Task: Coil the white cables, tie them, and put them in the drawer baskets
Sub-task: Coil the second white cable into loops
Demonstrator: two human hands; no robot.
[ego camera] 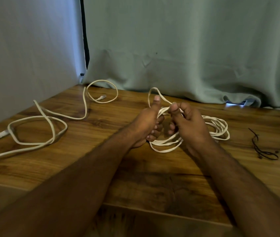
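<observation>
Head: hands (166, 124) mid-table (135, 185), edges apart.

White cables (216, 127); brown wood-grain table (135, 168); pale green curtain (187, 48); black ties (262, 151).

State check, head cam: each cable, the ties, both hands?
Coiled white cable: looped, untied, held by both hands.
Loose white cable: uncoiled, sprawled on the wooden table.
Black ties: unused, lying on the table.
Left hand: grips the coil.
Right hand: pinches a strand.
</observation>
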